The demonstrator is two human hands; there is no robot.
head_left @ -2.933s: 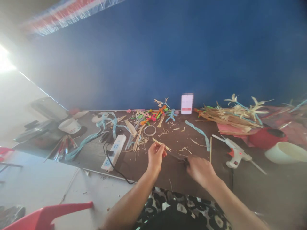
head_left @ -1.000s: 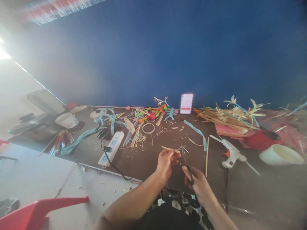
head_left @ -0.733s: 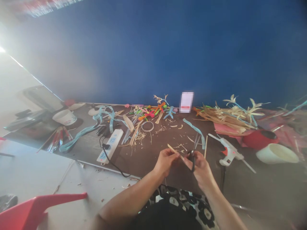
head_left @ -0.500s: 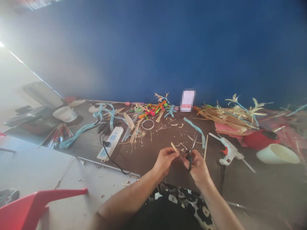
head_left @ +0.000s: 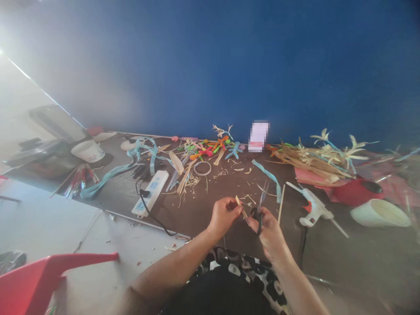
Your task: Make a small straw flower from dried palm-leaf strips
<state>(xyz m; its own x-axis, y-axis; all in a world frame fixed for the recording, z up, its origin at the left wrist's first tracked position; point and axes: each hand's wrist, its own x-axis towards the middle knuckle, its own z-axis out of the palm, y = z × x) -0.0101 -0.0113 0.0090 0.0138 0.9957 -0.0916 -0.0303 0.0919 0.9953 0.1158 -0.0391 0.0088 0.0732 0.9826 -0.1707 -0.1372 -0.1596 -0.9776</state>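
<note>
My left hand (head_left: 224,215) pinches a short pale strip of dried husk (head_left: 239,202) near its upper end, over the front of the dark table. Close by on the right, my right hand (head_left: 269,229) is closed around the black handles of a pair of scissors (head_left: 263,194), blades pointing away from me. My right thumb reaches the strip's lower end. Small husk scraps (head_left: 246,200) lie just beyond my hands. A light blue ribbon (head_left: 269,177) and a thin pale stick (head_left: 281,203) lie beside the scissors.
A white glue gun (head_left: 315,208) rests at the right, near a white cup (head_left: 380,213) and a red pot (head_left: 357,191). On the left are a power strip (head_left: 151,194) and more blue ribbon (head_left: 113,176). Dried husks (head_left: 308,164) pile up at the back right. A red chair (head_left: 39,275) stands front left.
The strip has turned a little and more of it shows between my hands. The scissors have shifted slightly left with my right hand. Both hands keep their grip.
</note>
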